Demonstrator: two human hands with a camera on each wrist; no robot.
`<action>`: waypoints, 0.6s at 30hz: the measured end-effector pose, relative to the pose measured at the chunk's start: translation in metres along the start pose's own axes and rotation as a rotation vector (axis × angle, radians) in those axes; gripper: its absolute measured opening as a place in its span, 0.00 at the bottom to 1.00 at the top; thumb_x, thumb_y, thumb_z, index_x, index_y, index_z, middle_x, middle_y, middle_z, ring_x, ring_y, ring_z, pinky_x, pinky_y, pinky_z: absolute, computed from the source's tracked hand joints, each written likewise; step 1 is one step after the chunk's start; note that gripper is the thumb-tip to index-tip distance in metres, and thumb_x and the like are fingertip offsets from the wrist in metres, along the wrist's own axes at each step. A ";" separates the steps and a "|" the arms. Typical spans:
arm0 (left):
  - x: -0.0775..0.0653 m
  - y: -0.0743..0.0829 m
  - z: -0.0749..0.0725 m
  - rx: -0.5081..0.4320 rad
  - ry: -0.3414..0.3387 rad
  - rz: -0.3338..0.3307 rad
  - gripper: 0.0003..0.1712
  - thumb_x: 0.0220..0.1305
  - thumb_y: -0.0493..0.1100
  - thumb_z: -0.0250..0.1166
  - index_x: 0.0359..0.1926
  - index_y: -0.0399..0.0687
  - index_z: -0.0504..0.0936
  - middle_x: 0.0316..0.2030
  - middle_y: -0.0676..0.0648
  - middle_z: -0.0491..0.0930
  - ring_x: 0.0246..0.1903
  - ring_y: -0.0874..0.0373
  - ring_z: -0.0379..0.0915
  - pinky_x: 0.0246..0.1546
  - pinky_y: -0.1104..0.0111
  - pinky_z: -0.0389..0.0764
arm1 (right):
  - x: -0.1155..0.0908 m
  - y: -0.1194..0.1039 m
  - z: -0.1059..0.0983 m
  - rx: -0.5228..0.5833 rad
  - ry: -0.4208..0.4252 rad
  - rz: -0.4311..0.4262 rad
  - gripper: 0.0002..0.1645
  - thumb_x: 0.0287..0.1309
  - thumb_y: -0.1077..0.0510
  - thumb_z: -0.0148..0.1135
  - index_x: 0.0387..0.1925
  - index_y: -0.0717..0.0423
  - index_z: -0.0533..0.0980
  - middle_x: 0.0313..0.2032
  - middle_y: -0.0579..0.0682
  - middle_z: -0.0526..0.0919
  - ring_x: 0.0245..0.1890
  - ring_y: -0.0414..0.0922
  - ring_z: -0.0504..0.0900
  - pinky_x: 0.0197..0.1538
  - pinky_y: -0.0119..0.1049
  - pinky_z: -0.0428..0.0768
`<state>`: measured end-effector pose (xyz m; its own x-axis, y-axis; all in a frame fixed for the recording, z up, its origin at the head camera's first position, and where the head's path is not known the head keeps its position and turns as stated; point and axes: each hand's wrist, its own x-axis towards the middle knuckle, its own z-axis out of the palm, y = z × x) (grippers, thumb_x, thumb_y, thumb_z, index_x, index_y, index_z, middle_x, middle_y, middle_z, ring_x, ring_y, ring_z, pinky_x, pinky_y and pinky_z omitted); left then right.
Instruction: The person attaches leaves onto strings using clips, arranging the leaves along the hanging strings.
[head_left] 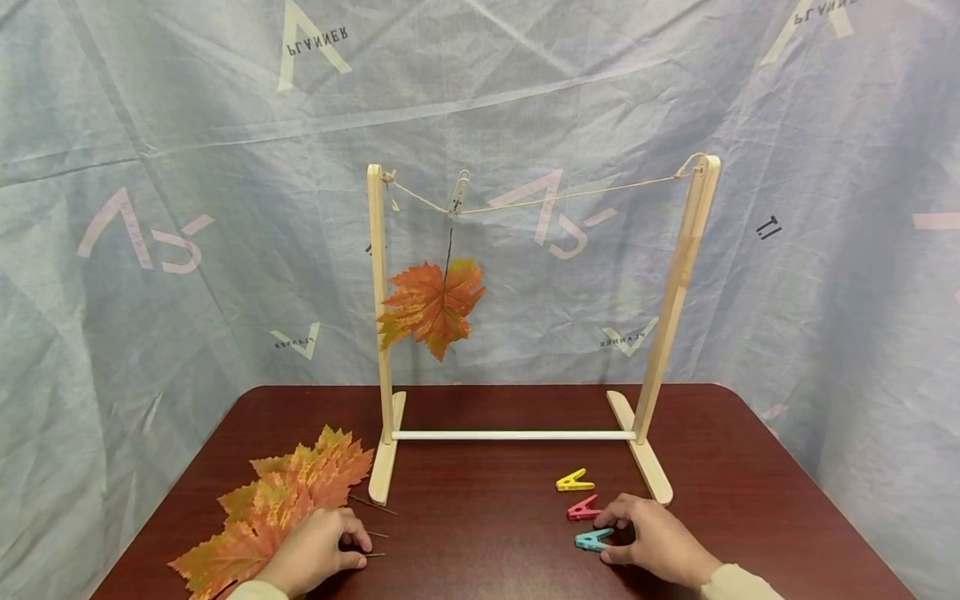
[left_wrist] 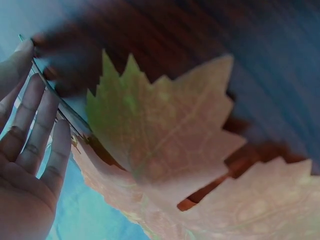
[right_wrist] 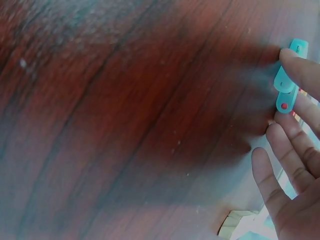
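My left hand (head_left: 318, 546) pinches the thin stem of an orange maple leaf (head_left: 232, 550) between thumb and fingertips, beside a fanned pile of similar leaves. In the left wrist view the leaf's stem (left_wrist: 65, 107) runs along the fingers, and a leaf blade (left_wrist: 170, 120) spreads over the table. My right hand (head_left: 656, 537) has thumb and index finger on either side of a teal clip (head_left: 592, 540), pinching its handle end while it lies at the table. In the right wrist view the thumb sits on the teal clip (right_wrist: 287, 77), with the other fingers spread out.
Behind the hands stands a wooden frame (head_left: 682, 275) with a string (head_left: 577, 194) between its posts. A clothespin (head_left: 458, 193) on the string holds one hanging maple leaf (head_left: 435, 304). A pink clip (head_left: 582, 507) and a yellow clip (head_left: 574, 481) lie beyond the teal one.
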<state>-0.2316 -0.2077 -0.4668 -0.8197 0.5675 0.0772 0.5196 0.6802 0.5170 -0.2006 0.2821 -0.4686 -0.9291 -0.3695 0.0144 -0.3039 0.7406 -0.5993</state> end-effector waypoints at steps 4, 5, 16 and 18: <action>0.001 0.001 0.001 0.018 0.004 -0.027 0.08 0.53 0.41 0.79 0.26 0.57 0.87 0.27 0.64 0.75 0.26 0.72 0.68 0.27 0.70 0.71 | 0.000 0.000 0.000 -0.040 -0.002 -0.023 0.14 0.50 0.50 0.81 0.36 0.46 0.83 0.34 0.39 0.76 0.33 0.33 0.72 0.35 0.33 0.74; 0.000 0.001 0.001 0.023 0.007 -0.035 0.08 0.54 0.41 0.79 0.26 0.58 0.86 0.27 0.64 0.74 0.25 0.72 0.67 0.26 0.70 0.71 | 0.000 0.000 0.000 -0.046 -0.003 -0.028 0.14 0.50 0.50 0.81 0.36 0.46 0.83 0.34 0.38 0.76 0.32 0.33 0.72 0.34 0.33 0.74; 0.001 0.005 0.000 0.069 0.011 -0.053 0.10 0.57 0.42 0.77 0.25 0.59 0.84 0.27 0.65 0.75 0.25 0.73 0.68 0.26 0.68 0.71 | 0.000 0.001 -0.002 -0.032 -0.018 -0.037 0.13 0.51 0.50 0.80 0.35 0.46 0.82 0.34 0.39 0.76 0.32 0.33 0.71 0.34 0.33 0.73; 0.001 0.005 -0.001 0.067 -0.003 -0.062 0.10 0.59 0.41 0.76 0.26 0.58 0.84 0.27 0.64 0.76 0.25 0.72 0.68 0.26 0.67 0.71 | 0.000 0.000 -0.003 -0.018 -0.024 -0.026 0.13 0.53 0.50 0.79 0.36 0.46 0.82 0.34 0.39 0.77 0.32 0.34 0.72 0.34 0.33 0.74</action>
<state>-0.2304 -0.2040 -0.4631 -0.8502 0.5246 0.0441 0.4829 0.7436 0.4625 -0.2015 0.2838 -0.4664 -0.9155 -0.4023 0.0105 -0.3321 0.7406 -0.5842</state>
